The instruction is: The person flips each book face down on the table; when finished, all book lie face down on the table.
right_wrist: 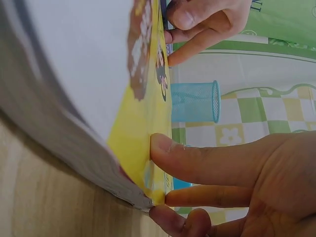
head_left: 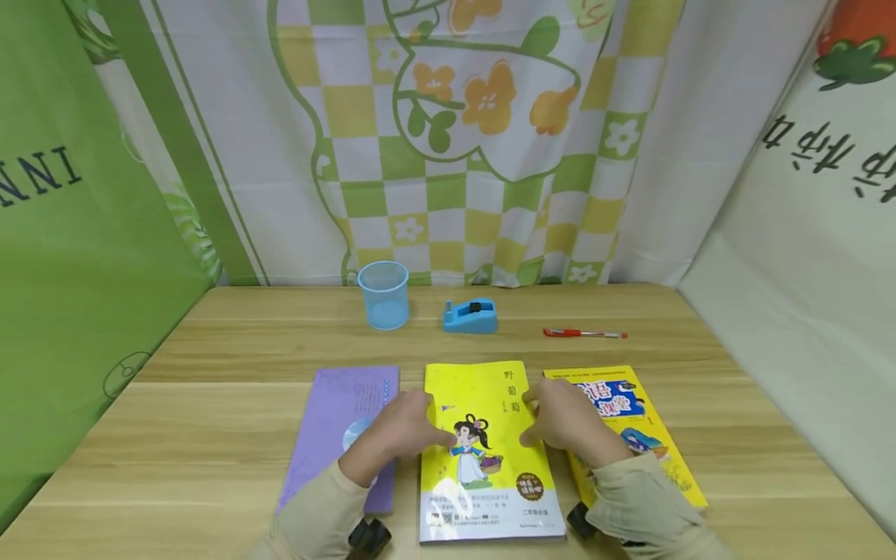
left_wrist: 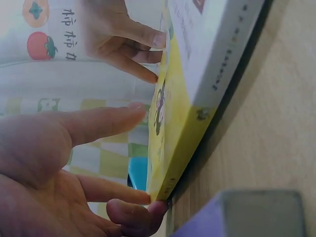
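A yellow book (head_left: 483, 467) with a cartoon girl on its cover lies in the middle of the wooden table, between both hands. My left hand (head_left: 406, 424) grips its left edge near the upper corner. In the left wrist view, that thumb is over the cover, while curled fingertips (left_wrist: 158, 207) meet the spine side. On the opposite edge my right hand (head_left: 570, 416) holds the book, thumb (right_wrist: 165, 145) on the cover and fingers at the page edge. How far the fingers reach beneath is hidden. A purple book (head_left: 325, 435) lies under the left forearm's side.
Right of the middle lies another yellow book (head_left: 665, 447), partly covered by the right arm. Behind stand a blue mesh pen cup (head_left: 385, 299) and a blue tape dispenser (head_left: 470, 316). A red pen (head_left: 584, 334) lies at the back right. Patterned curtains (head_left: 448, 194) border the table.
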`<state>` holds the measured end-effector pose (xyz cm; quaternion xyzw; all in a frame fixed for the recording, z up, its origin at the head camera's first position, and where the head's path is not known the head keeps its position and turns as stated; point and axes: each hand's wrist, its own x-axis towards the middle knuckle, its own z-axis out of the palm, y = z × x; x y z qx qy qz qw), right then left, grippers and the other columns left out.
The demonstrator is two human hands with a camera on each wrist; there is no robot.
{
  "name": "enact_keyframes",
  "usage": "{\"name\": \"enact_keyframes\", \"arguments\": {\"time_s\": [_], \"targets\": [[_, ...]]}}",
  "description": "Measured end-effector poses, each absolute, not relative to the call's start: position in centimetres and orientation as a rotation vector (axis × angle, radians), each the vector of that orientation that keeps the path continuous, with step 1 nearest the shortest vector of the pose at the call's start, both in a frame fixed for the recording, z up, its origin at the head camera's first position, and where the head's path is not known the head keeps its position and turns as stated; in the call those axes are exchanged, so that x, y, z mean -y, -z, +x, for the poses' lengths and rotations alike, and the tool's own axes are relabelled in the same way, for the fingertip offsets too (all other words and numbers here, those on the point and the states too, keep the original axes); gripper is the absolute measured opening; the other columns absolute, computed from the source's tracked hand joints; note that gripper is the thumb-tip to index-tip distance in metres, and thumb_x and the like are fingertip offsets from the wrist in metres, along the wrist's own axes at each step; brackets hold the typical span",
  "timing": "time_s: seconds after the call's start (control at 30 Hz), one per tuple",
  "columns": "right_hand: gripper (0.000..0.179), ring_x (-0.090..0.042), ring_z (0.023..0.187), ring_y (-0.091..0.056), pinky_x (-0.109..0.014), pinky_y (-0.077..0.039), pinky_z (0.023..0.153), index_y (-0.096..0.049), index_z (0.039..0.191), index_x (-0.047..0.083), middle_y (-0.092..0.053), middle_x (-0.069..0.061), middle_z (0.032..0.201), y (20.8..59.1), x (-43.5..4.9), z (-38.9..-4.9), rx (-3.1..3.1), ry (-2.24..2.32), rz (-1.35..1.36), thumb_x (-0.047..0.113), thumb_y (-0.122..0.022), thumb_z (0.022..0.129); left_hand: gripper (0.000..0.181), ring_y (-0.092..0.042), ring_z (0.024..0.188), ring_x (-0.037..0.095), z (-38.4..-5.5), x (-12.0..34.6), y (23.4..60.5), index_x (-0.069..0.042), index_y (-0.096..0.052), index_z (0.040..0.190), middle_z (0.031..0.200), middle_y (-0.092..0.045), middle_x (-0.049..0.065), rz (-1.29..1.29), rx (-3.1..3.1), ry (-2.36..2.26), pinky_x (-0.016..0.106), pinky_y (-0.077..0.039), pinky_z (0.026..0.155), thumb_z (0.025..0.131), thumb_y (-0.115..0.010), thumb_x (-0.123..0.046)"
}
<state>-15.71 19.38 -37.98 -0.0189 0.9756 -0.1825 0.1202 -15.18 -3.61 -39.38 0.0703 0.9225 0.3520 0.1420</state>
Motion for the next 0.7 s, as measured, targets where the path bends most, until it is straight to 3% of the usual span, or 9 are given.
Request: {"name": "enact_keyframes", "arguments": {"time_s": [0.2, 0.4, 0.57, 0.7], "targets": [[0.061, -0.023, 0.085, -0.056, -0.04, -0.051, 0.08, -0.07, 0.124, 0.0, -0.068, -0.011, 0.104, 37.9, -19.3, -16.0, -2.838, 0.563, -0.044, 0.018, -0.093, 0.07, 0.041, -0.053, 0.074, 0.021, -15.4, 3.7, 39.1, 0.002, -0.064, 0.101, 0.086, -0.062, 0.008, 0.133, -2.61, -1.158, 0.03, -0.042, 0.063, 0.075, -0.087, -0.021], [0.064, -0.021, 0.076, -0.057, -0.03, -0.045, 0.063, -0.069, 0.128, 0.002, -0.065, -0.008, 0.089, 38.1, -19.5, -16.2, -2.785, 0.694, -0.029, 0.021, -0.092, 0.071, 0.029, -0.058, 0.067, 0.012, -15.7, 4.2, 38.1, 0.0, -0.072, 0.108, 0.086, -0.073, 0.008, 0.074, -2.471, -1.471, 0.024, -0.043, 0.059, 0.082, -0.078, -0.013], [0.065, -0.019, 0.07, -0.055, -0.028, -0.041, 0.058, -0.068, 0.129, 0.004, -0.066, -0.004, 0.081, 38.5, -19.3, -16.2, -2.728, 0.874, -0.043, 0.02, -0.092, 0.071, 0.05, -0.066, 0.074, 0.016, -15.5, 4.6, 36.2, 0.001, -0.064, 0.131, 0.1, -0.07, 0.014, 0.052, -2.465, -1.632, 0.025, -0.052, 0.064, 0.082, -0.07, -0.006], [0.063, -0.018, 0.071, -0.055, -0.028, -0.042, 0.059, -0.068, 0.131, 0.005, -0.07, -0.002, 0.083, 39.2, -18.8, -16.1, -2.715, 0.989, -0.092, 0.017, -0.09, 0.074, 0.057, -0.057, 0.071, 0.014, -15.3, 4.9, 35.0, 0.002, -0.06, 0.137, 0.099, -0.062, 0.015, 0.094, -2.503, -1.718, 0.024, -0.044, 0.058, 0.079, -0.065, 0.0]]}}
